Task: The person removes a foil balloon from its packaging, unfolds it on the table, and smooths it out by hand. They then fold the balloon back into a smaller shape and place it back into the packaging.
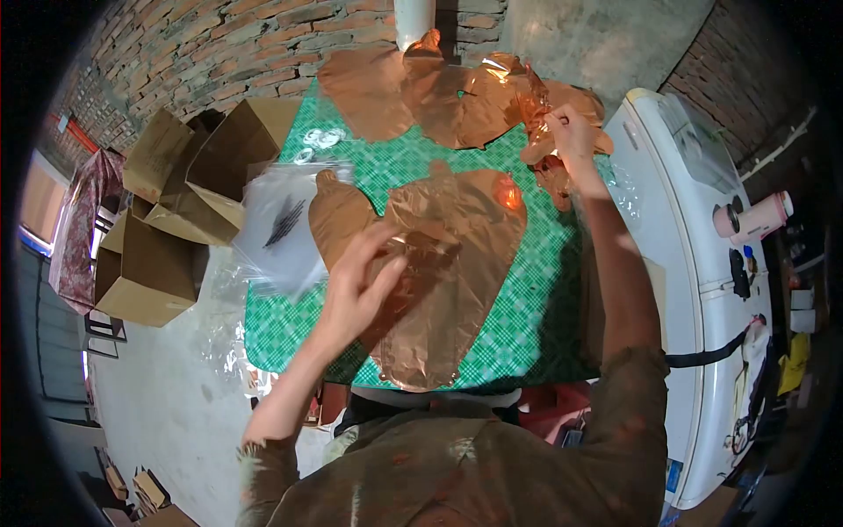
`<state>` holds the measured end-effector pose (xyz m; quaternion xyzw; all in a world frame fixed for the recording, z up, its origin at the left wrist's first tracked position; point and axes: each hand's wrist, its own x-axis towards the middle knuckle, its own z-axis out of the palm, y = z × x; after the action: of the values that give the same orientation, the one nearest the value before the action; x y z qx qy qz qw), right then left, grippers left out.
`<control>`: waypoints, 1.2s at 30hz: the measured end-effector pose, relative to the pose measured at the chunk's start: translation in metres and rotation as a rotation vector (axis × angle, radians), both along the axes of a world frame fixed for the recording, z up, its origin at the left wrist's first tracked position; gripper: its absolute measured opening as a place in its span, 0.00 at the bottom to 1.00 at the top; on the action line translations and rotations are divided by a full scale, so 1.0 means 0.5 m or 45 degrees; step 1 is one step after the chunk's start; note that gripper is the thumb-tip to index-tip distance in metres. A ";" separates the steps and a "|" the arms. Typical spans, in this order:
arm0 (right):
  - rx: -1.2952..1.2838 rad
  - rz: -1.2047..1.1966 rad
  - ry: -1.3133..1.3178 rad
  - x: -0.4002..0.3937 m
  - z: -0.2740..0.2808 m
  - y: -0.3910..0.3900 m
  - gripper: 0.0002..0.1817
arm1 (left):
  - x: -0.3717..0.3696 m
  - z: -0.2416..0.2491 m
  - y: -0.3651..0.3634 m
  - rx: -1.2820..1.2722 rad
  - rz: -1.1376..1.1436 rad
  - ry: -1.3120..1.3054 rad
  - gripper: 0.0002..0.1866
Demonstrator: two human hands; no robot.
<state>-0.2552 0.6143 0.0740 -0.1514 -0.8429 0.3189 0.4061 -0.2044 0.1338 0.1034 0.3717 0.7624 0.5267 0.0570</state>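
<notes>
A flat copper-coloured foil balloon (474, 255) lies spread in front of me, its lower end at the table's near edge. My left hand (356, 281) is over its left half, fingers bent and thumb apart, with nothing visible between them. At the back right, my right hand (572, 136) is closed with fingertips pinched on a crumpled copper foil balloon (536, 114). Further flat foil balloons (369, 92) lie along the far edge, beside the one in my right hand.
The table has a green checked cloth (272, 338). Clear plastic bags (277, 233) and white ribbon rings (323, 138) lie at its left. Open cardboard boxes (149, 272) stand beyond. A white fridge (672, 263) flanks the right side; a brick wall (202, 61) is behind.
</notes>
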 end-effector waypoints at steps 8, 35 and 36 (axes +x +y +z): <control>0.752 0.285 0.200 0.144 0.176 -0.247 0.07 | -0.130 0.125 0.312 0.228 -0.288 -0.629 0.36; -0.430 -0.092 0.923 0.186 0.263 -0.025 0.16 | -0.278 0.196 -0.022 0.652 0.651 -0.613 0.25; -0.253 -0.242 0.902 0.181 0.275 0.005 0.15 | -0.268 0.195 -0.038 0.714 0.665 -0.598 0.24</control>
<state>-0.1647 0.6168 0.2115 -0.1478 -0.5973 0.3926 0.6836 -0.3384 0.1146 0.2008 0.0382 0.6248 0.7798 -0.0091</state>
